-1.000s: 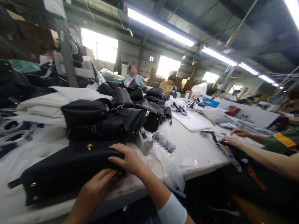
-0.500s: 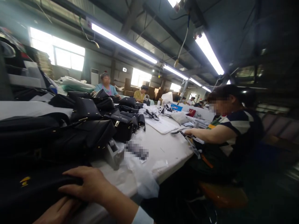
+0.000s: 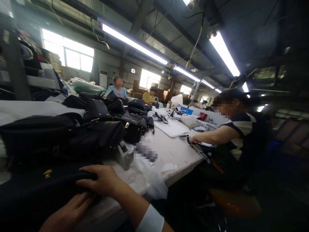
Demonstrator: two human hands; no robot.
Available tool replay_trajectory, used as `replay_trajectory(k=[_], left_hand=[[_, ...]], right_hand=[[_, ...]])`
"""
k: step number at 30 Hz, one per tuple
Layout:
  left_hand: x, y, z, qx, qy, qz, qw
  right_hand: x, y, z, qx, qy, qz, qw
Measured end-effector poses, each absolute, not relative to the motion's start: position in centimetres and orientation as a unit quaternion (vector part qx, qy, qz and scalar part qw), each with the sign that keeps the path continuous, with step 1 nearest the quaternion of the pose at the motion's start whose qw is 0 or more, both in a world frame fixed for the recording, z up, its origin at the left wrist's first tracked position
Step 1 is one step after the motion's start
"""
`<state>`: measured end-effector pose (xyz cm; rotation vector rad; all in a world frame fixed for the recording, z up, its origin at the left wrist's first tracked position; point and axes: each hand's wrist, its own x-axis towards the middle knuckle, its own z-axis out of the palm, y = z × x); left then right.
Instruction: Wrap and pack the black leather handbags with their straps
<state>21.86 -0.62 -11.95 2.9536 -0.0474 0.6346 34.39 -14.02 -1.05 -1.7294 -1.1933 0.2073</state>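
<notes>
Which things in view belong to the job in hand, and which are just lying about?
In the job:
near bag, yellow-marked
right grip, on it
left grip, at its edge

Apparently just lying about:
other black bags
clear plastic
white sheet
blue item

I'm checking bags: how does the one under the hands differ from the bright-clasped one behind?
The near bag shows a yellow emblem; the clasped bag, a metal clasp. The left hand and right hand touch the near bag; neither touches the clasped bag. Both bags are black.

Black bag (image 3: pixel 36 193), yellow emblem (image 3: pixel 47 173); white tabletop (image 3: pixel 175 153); co-worker's checked sleeve (image 3: pixel 243 124).
</notes>
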Motion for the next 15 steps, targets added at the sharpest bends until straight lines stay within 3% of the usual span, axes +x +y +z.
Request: replay_trajectory(k=[4, 7, 15], left_hand=[[22.5, -2.8, -6.0, 0.990, -0.052, 0.115, -0.063], [23.1, -4.3, -2.9, 0.993, -0.047, 0.069, -0.081], [23.0, -4.7, -2.8, 0.997, -0.034, 0.044, -0.044]], right_hand=[[34.6, -14.2, -0.7, -0.732, -0.485, 0.105, 0.466], [35.1, -14.4, -0.4, -0.738, -0.489, 0.119, 0.450], [35.7, -14.5, -0.1, -0.736, -0.495, 0.137, 0.441]])
